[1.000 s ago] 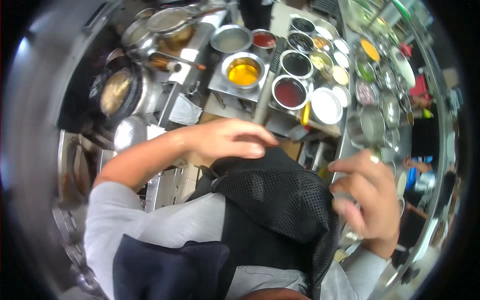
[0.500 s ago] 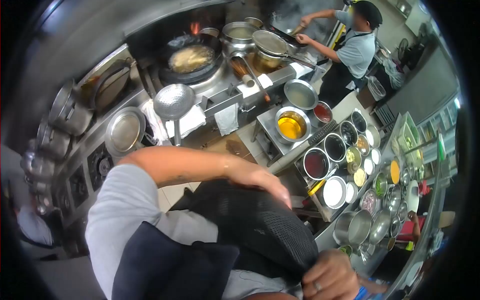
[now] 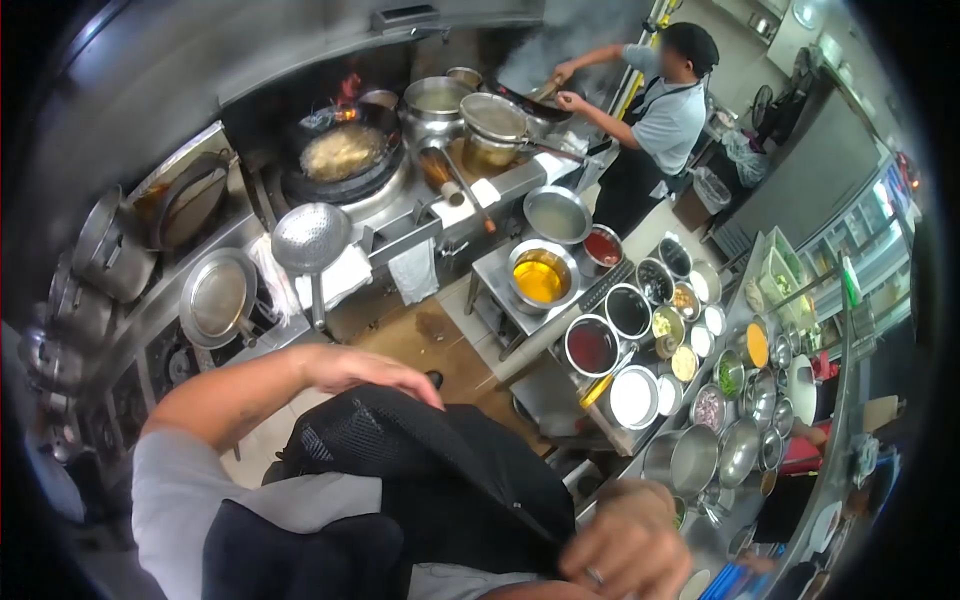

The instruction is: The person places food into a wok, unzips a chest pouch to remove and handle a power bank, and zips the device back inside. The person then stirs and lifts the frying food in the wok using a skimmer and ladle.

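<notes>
A large piece of black mesh cloth (image 3: pixel 450 440) fills the space close before my chest; I cannot make out whether it is a cap or another garment. My left hand (image 3: pixel 375 375) lies along its far upper edge, fingers stretched and bent over, the thumb hidden behind the cloth. At the lower right my right hand (image 3: pixel 630 545), with a ring on one finger, is curled at the cloth's near edge and slightly blurred. Beneath the cloth are my grey shirt (image 3: pixel 185 480) and a dark flap of fabric (image 3: pixel 300 550).
Flames rise behind a wok (image 3: pixel 345 155) of bubbling oil on the range. A perforated ladle (image 3: pixel 312 240) rests at the range's front. Pots of sauces (image 3: pixel 592 345) and bowls line the right counter. A co-worker (image 3: pixel 665 110) handles a smoking wok at the back.
My left hand has moved left with the far part of the cloth, and the mesh has turned toward the left. My right hand has shifted slightly left. The view has shifted.
</notes>
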Motion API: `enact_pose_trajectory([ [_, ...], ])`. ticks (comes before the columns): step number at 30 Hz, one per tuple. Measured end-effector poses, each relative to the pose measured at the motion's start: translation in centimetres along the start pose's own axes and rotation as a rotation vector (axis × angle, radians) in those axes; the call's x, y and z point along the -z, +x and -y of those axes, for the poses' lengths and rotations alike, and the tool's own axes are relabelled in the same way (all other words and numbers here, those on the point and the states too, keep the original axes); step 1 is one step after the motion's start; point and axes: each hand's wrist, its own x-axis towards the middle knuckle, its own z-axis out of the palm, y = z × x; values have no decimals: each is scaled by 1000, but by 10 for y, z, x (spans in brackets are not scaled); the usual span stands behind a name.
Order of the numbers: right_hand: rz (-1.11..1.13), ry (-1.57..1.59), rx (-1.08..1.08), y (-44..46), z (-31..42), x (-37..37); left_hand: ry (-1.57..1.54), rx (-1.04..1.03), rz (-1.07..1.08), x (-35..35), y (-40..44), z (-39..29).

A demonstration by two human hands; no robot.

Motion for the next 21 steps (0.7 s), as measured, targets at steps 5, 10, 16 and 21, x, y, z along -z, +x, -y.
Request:
enact_pose_trajectory([
  [5,93,-376,-70,51,67,-47,286,99,526,-9,115,-71],
  [10,8,-476,-187,51,62,-35,646,317,837,-37,136,-103],
  [16,-174,-402,-216,18,38,-17,706,79,562,-25,77,-137],
  [21,-279,-221,-144,-24,-7,8,834,470,275,51,8,-130],
])
